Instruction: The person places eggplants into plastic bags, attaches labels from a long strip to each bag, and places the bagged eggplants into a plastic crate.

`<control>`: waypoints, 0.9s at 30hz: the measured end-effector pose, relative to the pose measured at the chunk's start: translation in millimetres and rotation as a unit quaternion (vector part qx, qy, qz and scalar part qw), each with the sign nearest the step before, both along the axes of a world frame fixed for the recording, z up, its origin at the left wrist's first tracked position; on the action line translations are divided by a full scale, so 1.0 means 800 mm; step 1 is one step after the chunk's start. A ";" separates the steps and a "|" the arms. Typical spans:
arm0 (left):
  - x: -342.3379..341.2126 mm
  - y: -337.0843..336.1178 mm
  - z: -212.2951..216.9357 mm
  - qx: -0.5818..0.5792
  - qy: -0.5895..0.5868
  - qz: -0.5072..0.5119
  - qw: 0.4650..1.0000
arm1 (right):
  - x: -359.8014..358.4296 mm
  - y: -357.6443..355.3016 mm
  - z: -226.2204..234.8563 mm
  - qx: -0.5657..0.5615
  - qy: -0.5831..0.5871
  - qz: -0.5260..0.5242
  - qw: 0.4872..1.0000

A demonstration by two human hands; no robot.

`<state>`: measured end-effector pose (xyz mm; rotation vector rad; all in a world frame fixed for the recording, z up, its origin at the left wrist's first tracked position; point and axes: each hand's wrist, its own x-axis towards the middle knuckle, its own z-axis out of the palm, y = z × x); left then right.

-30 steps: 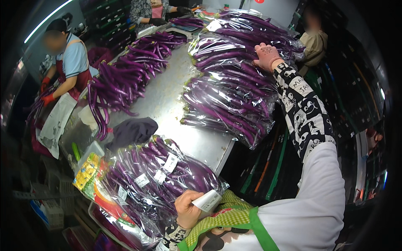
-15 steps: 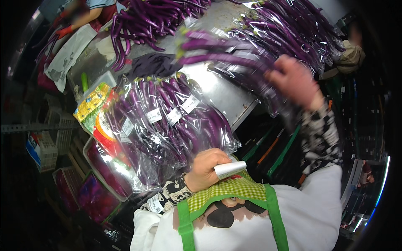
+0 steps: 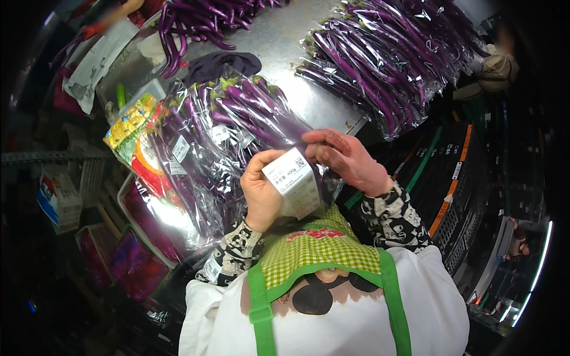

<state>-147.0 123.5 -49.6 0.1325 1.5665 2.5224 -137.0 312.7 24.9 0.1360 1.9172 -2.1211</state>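
My left hand is closed on a strip of white printed labels, held up in front of my apron with its lower part hanging down. At the strip's upper right edge, my right hand has its thumb and fingers bent together in a pinch; what is between them is hard to make out. Just beyond both hands lies a clear bag of long purple eggplants, on top of other bagged eggplants. Some of those bags carry white labels.
Many more bagged eggplants lie at the far right of the metal table. Loose eggplants and a dark cloth are at the back. Black crates stand at right. Another person's arm shows at far left.
My right hand has let go of the eggplants it was swinging and has come down to the labels. A bag of eggplants now lies atop the near pile. My left hand has raised the label strip.
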 end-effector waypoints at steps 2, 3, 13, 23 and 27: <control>0.000 -0.002 0.003 -0.017 -0.001 -0.031 0.999 | 0.010 -0.006 0.019 -0.036 0.016 0.028 0.999; 0.001 -0.002 0.004 -0.037 0.015 -0.038 0.999 | 0.012 -0.017 0.019 -0.004 0.039 0.029 0.999; 0.007 0.002 0.013 -0.071 0.036 -0.019 0.997 | 0.002 -0.016 0.019 0.064 -0.012 0.035 0.997; 0.016 -0.037 -0.008 -0.441 0.068 -0.305 0.841 | -0.091 0.014 -0.011 0.113 0.074 0.110 0.985; 0.023 -0.022 0.032 -0.448 0.275 -0.193 0.829 | -0.164 -0.005 -0.100 0.382 0.238 0.097 0.888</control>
